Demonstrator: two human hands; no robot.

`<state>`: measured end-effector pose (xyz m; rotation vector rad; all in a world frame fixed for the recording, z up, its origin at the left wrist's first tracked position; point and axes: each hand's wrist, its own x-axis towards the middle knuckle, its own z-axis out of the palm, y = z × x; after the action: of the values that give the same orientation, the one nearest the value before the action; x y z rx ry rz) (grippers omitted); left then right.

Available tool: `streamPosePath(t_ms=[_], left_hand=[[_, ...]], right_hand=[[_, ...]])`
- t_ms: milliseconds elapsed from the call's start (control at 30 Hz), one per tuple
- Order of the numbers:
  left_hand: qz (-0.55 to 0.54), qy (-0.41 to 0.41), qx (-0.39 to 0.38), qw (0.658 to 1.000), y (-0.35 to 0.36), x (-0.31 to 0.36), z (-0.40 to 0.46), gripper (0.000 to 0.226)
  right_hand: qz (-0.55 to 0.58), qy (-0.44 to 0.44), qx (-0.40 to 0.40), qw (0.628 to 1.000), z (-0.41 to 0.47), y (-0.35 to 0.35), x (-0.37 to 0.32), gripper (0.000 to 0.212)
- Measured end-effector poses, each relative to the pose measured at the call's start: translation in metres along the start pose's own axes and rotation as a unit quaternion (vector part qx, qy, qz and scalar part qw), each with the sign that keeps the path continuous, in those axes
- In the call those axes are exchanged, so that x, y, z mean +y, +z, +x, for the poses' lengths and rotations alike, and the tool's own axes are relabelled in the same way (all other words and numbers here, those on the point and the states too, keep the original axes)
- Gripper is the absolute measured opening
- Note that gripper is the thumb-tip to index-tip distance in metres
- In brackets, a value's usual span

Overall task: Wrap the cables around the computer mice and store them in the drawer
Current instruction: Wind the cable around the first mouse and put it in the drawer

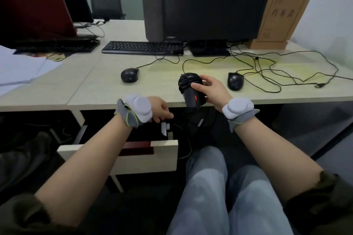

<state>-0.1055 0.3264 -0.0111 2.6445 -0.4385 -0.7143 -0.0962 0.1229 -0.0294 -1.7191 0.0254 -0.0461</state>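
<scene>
**One mouse wrapped and in hand, two on the worktop**

The right hand (212, 87) holds a black mouse (192, 91) with a red scroll wheel above the front edge of the pale worktop (99, 86). Its cable is wound in tight loops around the rear half of the body, and the fingers are closed around the mouse, thumb on top beside the coil. The nose of the mouse tips down, toward the person's lap.

The left hand (160, 108) is lower, just under the worktop edge, fingers curled together near a dark cable end; whether its grip actually holds anything cannot be told. Below it a pale drawer (145, 160) stands pulled out, with something dark red showing inside.

Two more black mice rest on the worktop. The left mouse (129, 75) lies with its cable running up toward the keyboard (142, 47). The right mouse (235, 81) sits just beside the right hand, its cable tangled among loose loops that end in a USB plug (321, 85) near the right edge.

Behind the keyboard stands a dark monitor (214, 2) whose lower bezel carries small pale lettering, seemingly "Lenovo". A cardboard box (280, 17) leans at the right, printed with characters too blurred to read. Both wrists wear grey straps with rounded pale pods.
</scene>
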Motion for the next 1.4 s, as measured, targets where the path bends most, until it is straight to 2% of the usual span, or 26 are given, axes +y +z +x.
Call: streamPosePath(t_ms=[67,100,200,433,500,600,667,800,933,1033,1133,1233,1333,1400], left_hand=[[0.007,-0.036,-0.086,0.996,0.015,-0.009,-0.012,0.025],[0.02,-0.044,-0.103,0.994,0.021,-0.013,-0.016,0.025],[0.059,-0.044,-0.094,0.993,0.029,-0.021,-0.02,0.027],[-0.037,-0.041,-0.126,0.991,0.036,-0.027,-0.028,0.027],[-0.044,-0.043,-0.159,0.985,0.045,-0.026,-0.028,0.03],[-0.057,-0.047,-0.26,0.963,0.056,-0.028,-0.031,0.033],[-0.079,-0.042,-0.277,0.957,0.057,-0.033,-0.032,0.034],[-0.075,-0.117,-0.203,0.969,0.04,-0.07,-0.013,0.03],[-0.114,-0.154,-0.026,0.981,0.032,-0.112,0.011,0.022],[-0.24,-0.169,0.013,0.956,0.029,-0.123,0.021,0.019],[-0.377,-0.181,0.058,0.907,0.031,-0.129,0.027,0.032],[-0.486,-0.18,0.11,0.848,0.038,-0.14,0.029,0.033],[-0.498,-0.17,0.086,0.846,0.039,-0.149,0.029,0.026],[-0.491,-0.164,0.07,0.853,0.039,-0.154,0.029,0.024]], right_hand=[[-0.002,0.003,0.001,1.0,-0.006,0.015,0.003,0.051],[0.0,0.001,-0.001,1.0,-0.008,0.021,0.003,0.051],[0.003,-0.014,-0.005,1.0,-0.015,0.038,0.003,0.047],[-0.024,-0.006,-0.032,0.999,-0.022,0.061,0.009,0.054],[-0.033,-0.003,-0.036,0.999,-0.024,0.067,0.013,0.052],[-0.042,0.006,-0.048,0.998,-0.023,0.079,0.017,0.05],[-0.042,0.006,-0.058,0.997,-0.024,0.08,0.018,0.051],[-0.097,0.01,-0.068,0.993,-0.02,0.086,0.021,0.054],[-0.173,0.013,-0.096,0.98,-0.019,0.101,0.025,0.055],[-0.222,0.02,-0.139,0.965,-0.021,0.118,0.027,0.062],[-0.284,0.031,-0.143,0.948,-0.019,0.137,0.03,0.066],[-0.347,0.012,-0.124,0.93,-0.014,0.158,0.038,0.061],[-0.403,-0.013,-0.127,0.906,-0.012,0.172,0.044,0.058],[-0.459,-0.021,-0.134,0.878,-0.009,0.177,0.046,0.065]])
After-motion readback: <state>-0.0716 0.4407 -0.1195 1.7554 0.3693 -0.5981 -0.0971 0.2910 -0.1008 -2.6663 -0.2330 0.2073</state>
